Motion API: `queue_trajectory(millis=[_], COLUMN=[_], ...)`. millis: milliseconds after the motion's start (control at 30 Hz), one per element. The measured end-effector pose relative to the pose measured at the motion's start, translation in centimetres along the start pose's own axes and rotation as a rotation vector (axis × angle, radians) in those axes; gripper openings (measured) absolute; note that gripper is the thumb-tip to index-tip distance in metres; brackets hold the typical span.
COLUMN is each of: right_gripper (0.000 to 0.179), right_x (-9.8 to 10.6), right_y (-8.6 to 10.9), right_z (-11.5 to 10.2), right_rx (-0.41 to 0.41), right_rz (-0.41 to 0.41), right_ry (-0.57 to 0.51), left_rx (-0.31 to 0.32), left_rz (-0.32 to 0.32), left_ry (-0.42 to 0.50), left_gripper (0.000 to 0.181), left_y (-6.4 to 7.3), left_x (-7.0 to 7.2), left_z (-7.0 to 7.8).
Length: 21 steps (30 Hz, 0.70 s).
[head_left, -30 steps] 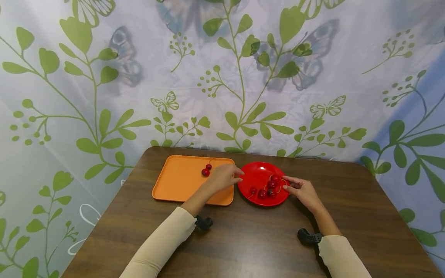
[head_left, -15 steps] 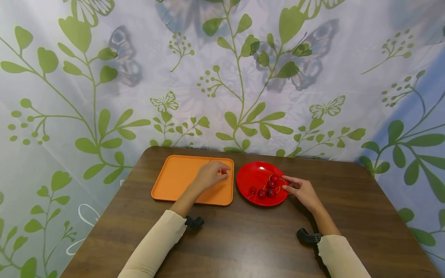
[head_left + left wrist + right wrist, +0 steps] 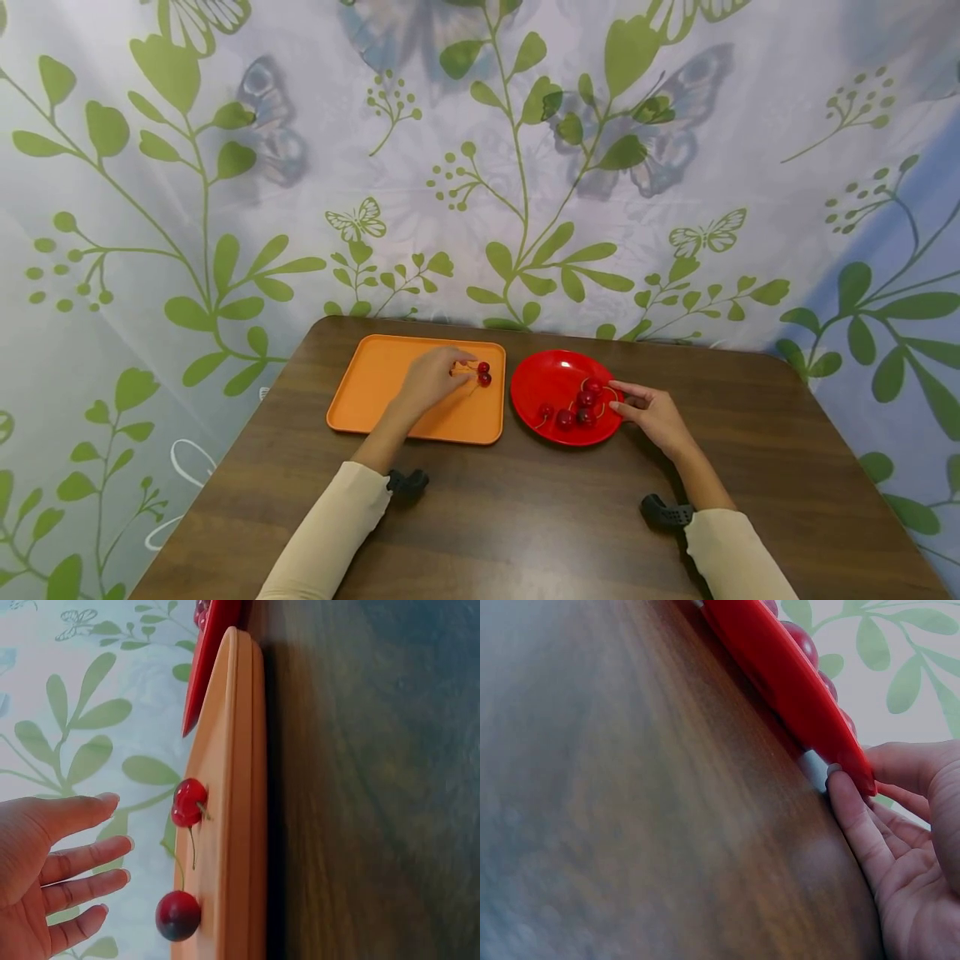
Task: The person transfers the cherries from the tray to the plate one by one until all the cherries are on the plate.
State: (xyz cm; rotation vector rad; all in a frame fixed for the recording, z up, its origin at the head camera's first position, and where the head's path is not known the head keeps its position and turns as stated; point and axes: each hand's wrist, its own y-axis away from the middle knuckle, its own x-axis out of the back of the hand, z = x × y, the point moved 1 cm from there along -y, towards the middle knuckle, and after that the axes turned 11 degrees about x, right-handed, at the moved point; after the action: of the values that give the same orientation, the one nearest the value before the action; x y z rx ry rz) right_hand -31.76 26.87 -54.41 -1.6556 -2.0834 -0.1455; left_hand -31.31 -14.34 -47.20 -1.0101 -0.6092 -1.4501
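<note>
My left hand (image 3: 429, 382) hovers over the right half of an orange tray (image 3: 367, 392), with its fingers extended and apart in the left wrist view. A pair of red cherries (image 3: 484, 373) lies on the tray just right of the fingertips. In the left wrist view, a darker cherry (image 3: 178, 915) with a green stem rests beside that pair, apart from the hand. My right hand (image 3: 658, 419) pinches the right rim of a red plate (image 3: 536, 379), thumb above and a finger beneath in the right wrist view. Several cherries (image 3: 587, 398) sit on the plate's right and front part.
Tray and plate stand side by side, with a narrow gap between them, toward the back of a brown wooden table (image 3: 540, 517). A cloth backdrop (image 3: 450, 250) printed with leaves and butterflies hangs behind it. Black wrist cameras (image 3: 667, 511) sit on both wrists.
My left hand has moved left from beside the plate to over the tray. Two cherries now show right of its fingertips. The right hand stays at the plate's rim.
</note>
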Motion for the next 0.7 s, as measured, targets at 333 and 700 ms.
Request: queue_trajectory(millis=[333,700], right_gripper=[0.047,0.046], right_x=[0.2,0.3], right_y=[0.2,0.5], right_z=[-1.2,-2.1], right_rx=[0.004,0.019], right_rz=[-0.014,-0.028], right_ry=[-0.042,-0.012], left_rx=[0.045,0.124], left_rz=[0.081,0.068], left_ry=[-0.070,-0.013], left_gripper=[0.031,0.033], left_y=[0.2,0.1], left_x=[1.0,1.2], left_z=[-1.4,-3.4])
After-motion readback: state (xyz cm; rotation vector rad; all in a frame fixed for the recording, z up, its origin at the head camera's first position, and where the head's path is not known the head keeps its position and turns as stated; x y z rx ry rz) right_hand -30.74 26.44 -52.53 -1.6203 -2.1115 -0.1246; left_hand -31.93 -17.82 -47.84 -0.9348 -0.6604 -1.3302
